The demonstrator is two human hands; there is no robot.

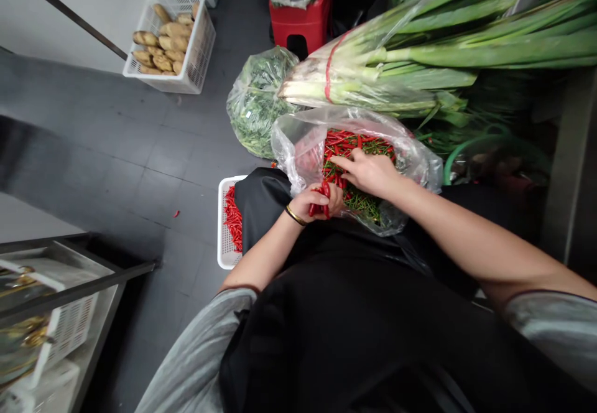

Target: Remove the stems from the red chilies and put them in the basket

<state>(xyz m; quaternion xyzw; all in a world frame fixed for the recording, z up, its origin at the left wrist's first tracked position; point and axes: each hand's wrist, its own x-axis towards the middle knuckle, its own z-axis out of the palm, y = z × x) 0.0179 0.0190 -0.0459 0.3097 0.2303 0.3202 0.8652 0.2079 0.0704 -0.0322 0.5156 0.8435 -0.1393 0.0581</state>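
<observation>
A clear plastic bag [298,128], spread wide at its mouth, lies in front of my body with red chili peppers [345,142] and green stems [366,204] inside. My left hand [311,200] is closed around several red chili peppers [319,201] at the bag's near left edge. Over the pile reaches my right hand [370,171], its fingers apart and touching the peppers; I see nothing held in it. A white basket [222,239] with stemless red chilies [232,223] sits at my left, partly hidden by black cloth.
Long leeks [405,58] tied with a red band lie beyond the bag, beside bagged leafy greens [261,99]. Behind them stands a red stool [301,24]. Further left is a white basket of brown root vegetables [165,43]. A metal rack [102,282] stands at lower left.
</observation>
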